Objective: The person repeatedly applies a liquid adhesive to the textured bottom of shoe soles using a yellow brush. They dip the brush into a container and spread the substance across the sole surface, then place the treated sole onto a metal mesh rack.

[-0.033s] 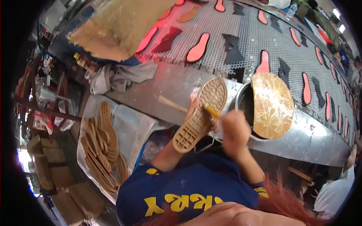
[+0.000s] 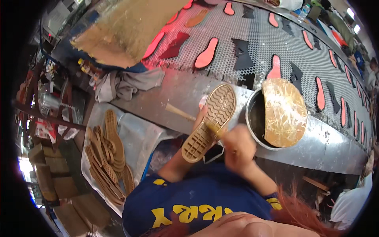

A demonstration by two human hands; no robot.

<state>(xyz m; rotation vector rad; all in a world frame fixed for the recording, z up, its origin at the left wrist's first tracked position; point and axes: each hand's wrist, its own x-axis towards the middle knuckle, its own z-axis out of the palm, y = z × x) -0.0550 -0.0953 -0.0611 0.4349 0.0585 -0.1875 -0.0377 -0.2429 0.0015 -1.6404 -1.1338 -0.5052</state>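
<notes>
A tan shoe sole (image 2: 220, 106) is held tilted in front of me, its wavy and gridded tread facing up. My left hand (image 2: 200, 119) grips it at the middle from the left and beneath, with most fingers hidden behind it. My right hand (image 2: 239, 147) is closed round a brush-like tool (image 2: 213, 128) with a yellowish end, which reaches across the middle of the sole. Motion blur hides the tool's exact kind. A pale wooden stick (image 2: 179, 111) lies by my left hand; I cannot tell whether that hand touches it.
Right of my hands stands a metal pot (image 2: 252, 130), partly covered by a tape-wrapped brown board (image 2: 285, 112). Beyond the metal ledge (image 2: 181, 85), a mesh conveyor (image 2: 225, 29) carries pink insoles and dark pieces. More tan soles (image 2: 114, 142) are piled at left, below a grey cloth (image 2: 128, 83).
My right hand and its tool have moved left and nearer to me, from the upper middle of the sole to its waist. My left hand still holds the sole.
</notes>
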